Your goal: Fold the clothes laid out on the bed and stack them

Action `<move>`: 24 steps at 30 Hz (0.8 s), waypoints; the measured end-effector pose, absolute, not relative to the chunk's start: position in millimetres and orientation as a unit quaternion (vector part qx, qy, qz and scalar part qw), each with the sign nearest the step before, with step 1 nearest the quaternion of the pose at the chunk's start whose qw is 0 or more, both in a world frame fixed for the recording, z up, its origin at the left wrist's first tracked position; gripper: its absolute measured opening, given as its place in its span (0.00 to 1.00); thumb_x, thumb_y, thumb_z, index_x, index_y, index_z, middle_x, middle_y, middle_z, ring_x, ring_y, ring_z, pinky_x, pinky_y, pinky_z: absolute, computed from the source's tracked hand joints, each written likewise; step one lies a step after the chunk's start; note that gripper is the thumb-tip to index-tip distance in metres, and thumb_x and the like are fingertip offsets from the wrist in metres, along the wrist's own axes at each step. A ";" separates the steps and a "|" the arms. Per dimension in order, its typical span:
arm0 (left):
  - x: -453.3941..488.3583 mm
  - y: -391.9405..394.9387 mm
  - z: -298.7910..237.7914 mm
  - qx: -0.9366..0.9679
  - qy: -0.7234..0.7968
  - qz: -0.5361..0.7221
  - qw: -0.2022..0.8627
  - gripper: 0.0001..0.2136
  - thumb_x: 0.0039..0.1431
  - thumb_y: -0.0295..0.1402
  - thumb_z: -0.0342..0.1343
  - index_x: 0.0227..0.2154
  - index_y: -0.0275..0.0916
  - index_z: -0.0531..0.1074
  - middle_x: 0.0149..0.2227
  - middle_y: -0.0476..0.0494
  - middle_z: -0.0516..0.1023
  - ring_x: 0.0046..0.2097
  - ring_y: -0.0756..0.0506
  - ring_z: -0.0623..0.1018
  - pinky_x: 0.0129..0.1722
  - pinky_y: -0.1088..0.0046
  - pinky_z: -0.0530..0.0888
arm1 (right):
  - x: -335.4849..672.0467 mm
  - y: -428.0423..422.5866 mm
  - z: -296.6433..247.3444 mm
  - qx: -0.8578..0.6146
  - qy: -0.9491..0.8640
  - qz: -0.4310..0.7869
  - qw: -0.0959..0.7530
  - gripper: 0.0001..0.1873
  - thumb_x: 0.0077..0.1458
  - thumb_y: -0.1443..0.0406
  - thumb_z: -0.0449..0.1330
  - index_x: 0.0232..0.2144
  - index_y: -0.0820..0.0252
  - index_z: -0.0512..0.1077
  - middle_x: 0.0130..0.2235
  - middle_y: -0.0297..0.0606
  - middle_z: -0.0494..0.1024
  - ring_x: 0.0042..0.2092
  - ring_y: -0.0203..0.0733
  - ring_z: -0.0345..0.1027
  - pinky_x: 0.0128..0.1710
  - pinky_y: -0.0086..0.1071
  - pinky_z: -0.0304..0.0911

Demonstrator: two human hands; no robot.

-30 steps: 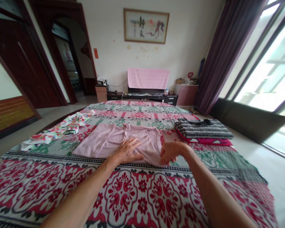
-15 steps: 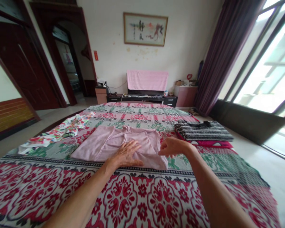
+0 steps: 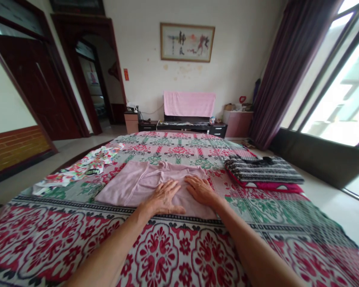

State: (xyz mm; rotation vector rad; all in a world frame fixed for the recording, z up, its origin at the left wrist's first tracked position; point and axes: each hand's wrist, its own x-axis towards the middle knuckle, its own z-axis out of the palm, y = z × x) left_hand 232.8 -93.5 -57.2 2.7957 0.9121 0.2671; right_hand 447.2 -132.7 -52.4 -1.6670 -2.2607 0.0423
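Note:
A pink garment [image 3: 128, 183], partly folded and a little wrinkled, lies spread on the patterned tablecloth [image 3: 155, 247] in front of me. My left hand [image 3: 166, 198] rests flat on its middle near the front edge, fingers spread. Beside it, my right hand [image 3: 200, 190] lies palm down on the right part of the garment, fingers stretched out. Both hands are open and grip nothing. The cloth under the palms is hidden.
On the right sits a stack with a black-and-white striped knit garment [image 3: 265, 169] above a crimson one [image 3: 272, 186]. A crumpled floral cloth [image 3: 83, 167] lies at the left. Beyond the table, a pink cloth [image 3: 189, 104] hangs over something on a black cabinet [image 3: 218, 130].
My right hand has moved left from the garment's right edge onto the garment, and its curled fingers have opened flat. My left hand stays on the cloth. The view has shifted slightly.

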 end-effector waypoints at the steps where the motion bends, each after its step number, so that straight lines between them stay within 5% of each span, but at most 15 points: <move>1: 232.7 -93.4 -57.4 0.943 0.306 0.092 0.093 0.44 0.48 0.62 0.48 0.63 0.40 0.53 0.66 0.36 0.51 0.66 0.33 0.52 0.62 0.48 0.51 | 449.7 -132.9 -52.5 -0.586 -0.793 0.018 0.165 0.22 0.62 0.61 0.45 0.55 0.57 0.64 0.61 0.43 0.63 0.61 0.48 0.53 0.56 0.47 0.52; 8: 232.4 -95.7 -58.4 0.942 0.309 0.107 0.072 0.43 0.46 0.62 0.50 0.62 0.40 0.57 0.65 0.35 0.55 0.64 0.33 0.56 0.61 0.49 0.56 | 450.8 -133.8 -53.3 -0.588 -0.787 0.027 0.183 0.22 0.61 0.60 0.47 0.55 0.57 0.66 0.61 0.43 0.63 0.61 0.49 0.52 0.58 0.48 0.50; 11: 232.5 -91.9 -56.9 0.941 0.292 0.147 0.081 0.42 0.47 0.60 0.53 0.60 0.39 0.59 0.63 0.35 0.58 0.63 0.35 0.60 0.60 0.52 0.59 | 448.3 -132.1 -48.6 -0.604 -0.768 0.023 0.214 0.19 0.60 0.61 0.48 0.50 0.57 0.70 0.56 0.42 0.69 0.57 0.47 0.60 0.56 0.44 0.53; 16: 229.1 -74.7 -51.0 0.887 0.343 0.299 0.077 0.26 0.56 0.50 0.51 0.51 0.37 0.71 0.55 0.36 0.70 0.56 0.40 0.70 0.56 0.62 0.67 | 442.3 -108.4 -22.7 -0.629 -0.721 -0.026 0.289 0.17 0.60 0.66 0.46 0.43 0.60 0.73 0.46 0.43 0.77 0.48 0.41 0.68 0.51 0.31 0.58; 24: 213.8 -63.0 -67.5 0.876 0.396 0.274 0.011 0.18 0.58 0.42 0.51 0.45 0.36 0.73 0.55 0.34 0.69 0.57 0.39 0.69 0.57 0.61 0.67 | 415.9 -36.3 -1.3 -0.711 -0.682 0.035 0.167 0.20 0.61 0.64 0.44 0.42 0.61 0.75 0.45 0.47 0.77 0.49 0.45 0.69 0.48 0.33 0.59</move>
